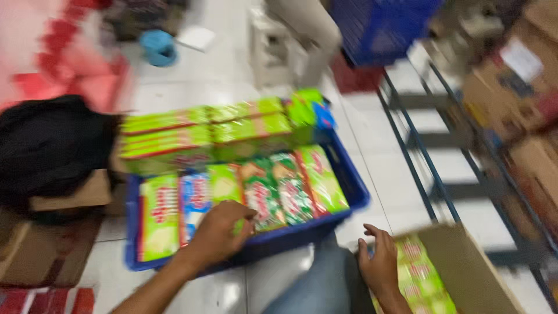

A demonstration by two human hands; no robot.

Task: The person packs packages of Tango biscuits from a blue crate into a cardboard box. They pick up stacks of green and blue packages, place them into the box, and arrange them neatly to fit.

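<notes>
Resting on packets in the nearly full blue crate [349,203], the left hand [218,232] curls loosely, grip unclear; right of the crate, the right hand [381,264] spreads open over packets left in the cardboard box [471,273].

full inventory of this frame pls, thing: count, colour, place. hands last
blue crate: one, blue, on the floor at centre
flat snack packets: about six in a row, green, red and blue, lying in the crate
long multipacks: several, count blurred, green with red edges, stacked at the crate's far side
cardboard box: one, brown, open, bottom right
green packets: several, green, inside the cardboard box
metal shelf frame: one, dark, along the right
blue tub: one, blue, on the floor top left
dark bundle: one, black, left edge
flattened cardboard: brown, lower left
left hand: on the packets at the crate's near edge
right hand: open, on the packets in the cardboard box
</notes>
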